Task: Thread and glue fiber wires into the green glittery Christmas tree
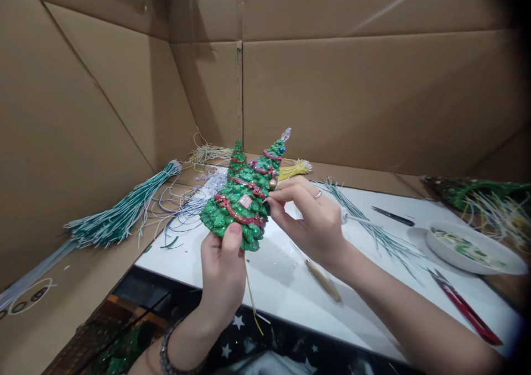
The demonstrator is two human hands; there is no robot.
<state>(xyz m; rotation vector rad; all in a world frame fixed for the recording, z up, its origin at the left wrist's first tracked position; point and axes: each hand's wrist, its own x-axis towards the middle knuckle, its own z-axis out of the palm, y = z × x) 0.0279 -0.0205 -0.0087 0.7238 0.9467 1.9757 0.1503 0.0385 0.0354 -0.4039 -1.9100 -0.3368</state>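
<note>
L hand [222, 267] clamps glitter tree [243, 198] by its base, thumb on front | R hand [309, 220] pinches small pale bit [266, 199] at tree's right edge | step: likely fitting a light | next needs steady tree, fine aim | wood-handled tool [321, 278] just below R wrist

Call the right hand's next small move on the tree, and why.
Likely a small push inward at the right edge of the tree: the left hand grips it at its base, and the right hand pinches at that edge. What it pinches is too small to tell.
</note>
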